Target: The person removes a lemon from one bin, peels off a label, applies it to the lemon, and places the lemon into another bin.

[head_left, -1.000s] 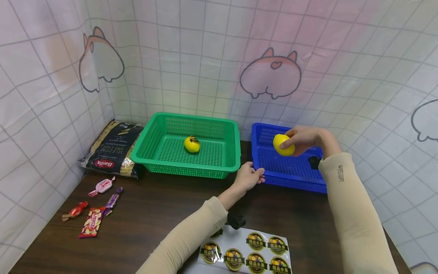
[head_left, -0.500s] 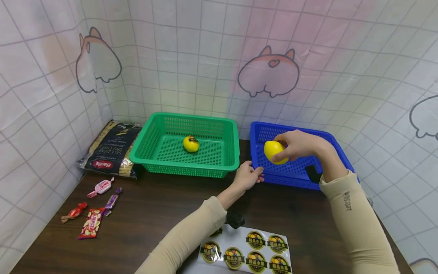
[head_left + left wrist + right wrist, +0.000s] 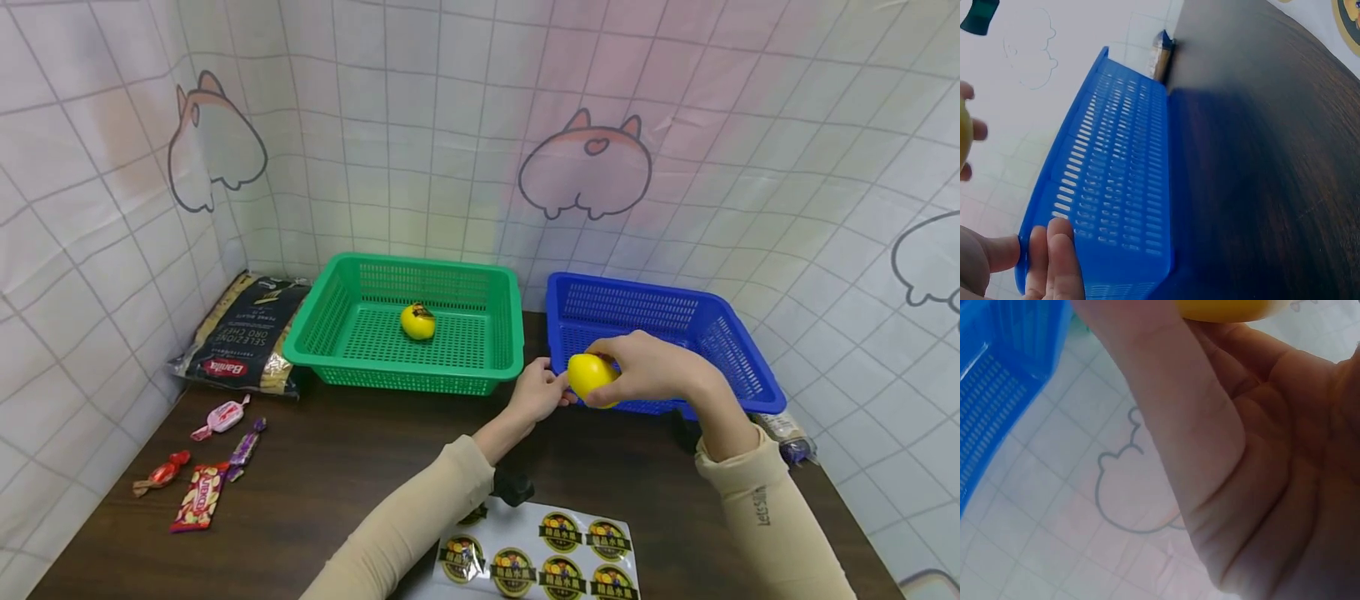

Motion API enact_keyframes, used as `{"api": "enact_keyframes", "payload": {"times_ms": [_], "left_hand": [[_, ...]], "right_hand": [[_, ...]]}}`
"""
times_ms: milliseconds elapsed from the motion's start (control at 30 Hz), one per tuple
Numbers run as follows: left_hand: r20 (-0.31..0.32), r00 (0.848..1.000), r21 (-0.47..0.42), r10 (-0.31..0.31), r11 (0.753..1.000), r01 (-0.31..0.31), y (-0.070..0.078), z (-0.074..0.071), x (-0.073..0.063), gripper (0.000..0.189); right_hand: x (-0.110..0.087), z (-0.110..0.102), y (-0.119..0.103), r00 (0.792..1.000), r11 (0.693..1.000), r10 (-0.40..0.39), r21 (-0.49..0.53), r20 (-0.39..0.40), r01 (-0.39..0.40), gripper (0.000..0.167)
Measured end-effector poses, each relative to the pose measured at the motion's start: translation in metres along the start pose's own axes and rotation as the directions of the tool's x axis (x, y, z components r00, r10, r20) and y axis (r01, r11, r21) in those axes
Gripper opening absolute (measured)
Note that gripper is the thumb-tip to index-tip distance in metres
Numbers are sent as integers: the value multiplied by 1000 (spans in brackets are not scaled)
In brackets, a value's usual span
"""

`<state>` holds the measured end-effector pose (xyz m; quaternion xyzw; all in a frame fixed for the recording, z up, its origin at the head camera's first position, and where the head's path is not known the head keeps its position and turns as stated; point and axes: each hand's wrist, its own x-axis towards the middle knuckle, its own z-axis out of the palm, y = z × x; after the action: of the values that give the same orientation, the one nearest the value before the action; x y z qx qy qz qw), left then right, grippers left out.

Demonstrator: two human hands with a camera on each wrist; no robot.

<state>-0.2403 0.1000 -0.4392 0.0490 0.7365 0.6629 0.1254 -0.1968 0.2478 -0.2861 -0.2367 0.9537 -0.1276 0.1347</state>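
My right hand (image 3: 648,367) holds a yellow lemon (image 3: 588,377) between thumb and fingers, above the near left corner of the blue basket (image 3: 637,292). The lemon's lower edge also shows at the top of the right wrist view. With thumb and fingers on either side of the rim, my left hand (image 3: 537,392) grips that basket's near left corner, as the left wrist view (image 3: 1054,265) shows up close. Inside the green basket (image 3: 427,268) on the left lies another lemon (image 3: 414,325) with a dark and gold sticker on it. My right hand hides part of the blue basket's floor.
A sheet of round fruit stickers (image 3: 525,521) lies at the table's front. Several wrapped sweets (image 3: 225,415) lie on the left, before a bag of pasta (image 3: 251,333). Right of the blue basket sits a clear wrapped packet (image 3: 795,437). A patterned curtain closes the back and sides.
My right hand has carried the lemon left and toward me, from over the middle of the blue basket to its near left corner. The left hand stays on the rim.
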Motion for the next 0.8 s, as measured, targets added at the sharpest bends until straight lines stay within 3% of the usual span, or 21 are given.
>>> {"api": "enact_keyframes", "payload": {"times_ms": [233,400,600,800], "left_hand": [[84,995,-17,-50,999,52,-2,-9,0,58],[209,971,17,-111,994,110,-1,-22,-4,57],[385,916,136,-113,989,65,3,-44,-13,47],[521,839,250,-154,968,22,-6,-66,-26,44]], "right_hand": [[-8,19,1,1000,999,-20,43,5,20,57],[-8,33,3,998,997,-43,58,34,41,56],[-4,53,5,995,997,-62,54,73,58,55],[6,77,6,982,988,-152,44,108,148,52]]}}
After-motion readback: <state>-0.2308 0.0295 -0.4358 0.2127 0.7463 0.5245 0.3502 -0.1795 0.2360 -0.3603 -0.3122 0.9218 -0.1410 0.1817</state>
